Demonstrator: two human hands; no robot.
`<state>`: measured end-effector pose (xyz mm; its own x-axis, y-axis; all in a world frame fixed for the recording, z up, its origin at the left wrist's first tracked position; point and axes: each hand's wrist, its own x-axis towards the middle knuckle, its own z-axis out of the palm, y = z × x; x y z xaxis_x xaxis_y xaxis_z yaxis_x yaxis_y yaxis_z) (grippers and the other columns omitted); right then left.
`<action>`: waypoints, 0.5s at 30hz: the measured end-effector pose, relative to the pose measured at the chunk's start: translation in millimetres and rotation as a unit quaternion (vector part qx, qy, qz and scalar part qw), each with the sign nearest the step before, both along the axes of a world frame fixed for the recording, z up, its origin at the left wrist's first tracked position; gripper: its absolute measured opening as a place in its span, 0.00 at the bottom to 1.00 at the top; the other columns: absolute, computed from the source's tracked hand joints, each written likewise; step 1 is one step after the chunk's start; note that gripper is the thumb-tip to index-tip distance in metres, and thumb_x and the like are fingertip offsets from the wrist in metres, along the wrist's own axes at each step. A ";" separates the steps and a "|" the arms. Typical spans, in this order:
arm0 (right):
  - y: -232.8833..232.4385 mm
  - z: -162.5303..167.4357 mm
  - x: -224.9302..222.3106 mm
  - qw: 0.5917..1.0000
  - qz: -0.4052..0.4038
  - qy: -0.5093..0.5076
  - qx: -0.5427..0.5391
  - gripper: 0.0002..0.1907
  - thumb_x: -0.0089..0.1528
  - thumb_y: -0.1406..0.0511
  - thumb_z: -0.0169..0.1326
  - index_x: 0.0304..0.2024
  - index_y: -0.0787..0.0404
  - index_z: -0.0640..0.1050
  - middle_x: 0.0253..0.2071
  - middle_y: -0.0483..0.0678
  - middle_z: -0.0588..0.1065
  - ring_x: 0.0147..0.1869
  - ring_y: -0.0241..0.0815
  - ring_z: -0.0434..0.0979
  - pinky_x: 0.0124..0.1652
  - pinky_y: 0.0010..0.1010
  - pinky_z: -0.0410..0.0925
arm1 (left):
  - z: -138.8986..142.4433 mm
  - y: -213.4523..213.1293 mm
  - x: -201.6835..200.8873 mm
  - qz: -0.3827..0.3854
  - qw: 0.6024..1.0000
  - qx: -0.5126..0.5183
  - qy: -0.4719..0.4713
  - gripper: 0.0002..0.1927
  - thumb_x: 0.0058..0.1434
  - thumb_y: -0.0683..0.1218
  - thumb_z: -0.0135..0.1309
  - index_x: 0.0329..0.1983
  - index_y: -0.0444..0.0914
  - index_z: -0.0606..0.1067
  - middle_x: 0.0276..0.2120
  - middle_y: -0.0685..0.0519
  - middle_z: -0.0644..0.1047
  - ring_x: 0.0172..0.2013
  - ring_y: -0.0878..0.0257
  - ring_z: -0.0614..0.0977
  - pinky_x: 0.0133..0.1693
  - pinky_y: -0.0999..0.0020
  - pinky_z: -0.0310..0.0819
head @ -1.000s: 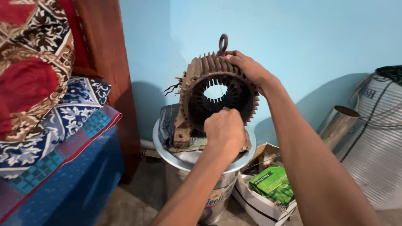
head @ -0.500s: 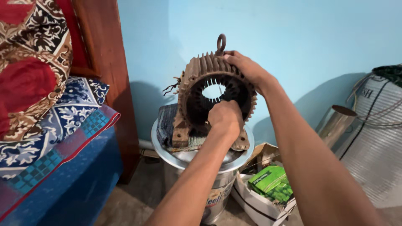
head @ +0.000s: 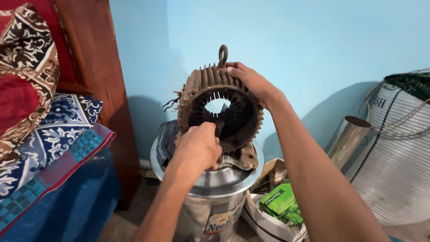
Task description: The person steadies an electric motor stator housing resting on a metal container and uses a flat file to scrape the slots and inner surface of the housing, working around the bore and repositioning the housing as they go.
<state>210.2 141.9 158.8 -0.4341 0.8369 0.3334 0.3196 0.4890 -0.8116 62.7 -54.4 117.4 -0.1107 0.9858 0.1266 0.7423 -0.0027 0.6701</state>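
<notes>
— On the lid of the steel drum (head: 210, 179) we have the ribbed motor housing (head: 210, 89) standing on edge. Our right hand (head: 251, 80) curls over its top fins; our left hand (head: 197, 150), fist closed, grips a thin tool (head: 219, 127) inside the bore.

— So we seem to be working the inner slots. We judge the next push needs a steady brace.
</notes>
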 end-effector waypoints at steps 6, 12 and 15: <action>-4.6 2.2 -2.2 1.000 -0.017 -0.001 0.014 0.28 0.66 0.52 0.45 0.65 0.55 0.71 0.58 0.47 0.76 0.59 0.39 0.73 0.58 0.33 0.66 | -18.0 5.8 11.9 0.048 0.991 0.120 0.041 0.09 0.57 0.40 0.55 0.40 0.33 0.79 0.40 0.33 0.79 0.48 0.36 0.80 0.49 0.44 0.74; 0.8 -0.8 -1.4 1.000 -0.003 -0.005 0.008 0.29 0.66 0.52 0.45 0.67 0.56 0.69 0.60 0.47 0.75 0.62 0.39 0.73 0.60 0.32 0.65 | -62.9 67.9 27.1 0.028 0.995 0.095 0.007 0.10 0.56 0.40 0.56 0.39 0.31 0.80 0.42 0.31 0.79 0.48 0.36 0.81 0.51 0.48 0.76; 4.4 -1.7 -0.3 1.000 -0.006 -0.005 0.015 0.29 0.66 0.51 0.45 0.67 0.56 0.70 0.60 0.48 0.75 0.62 0.39 0.72 0.60 0.33 0.65 | -73.3 109.3 40.9 0.022 0.993 0.112 -0.017 0.10 0.57 0.38 0.54 0.41 0.29 0.79 0.41 0.29 0.79 0.48 0.36 0.81 0.51 0.48 0.77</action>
<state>209.9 146.3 157.1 -0.4272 0.8321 0.3537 0.3348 0.5089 -0.7930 103.6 54.9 44.1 -0.1608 0.9275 0.3375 0.7221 -0.1225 0.6808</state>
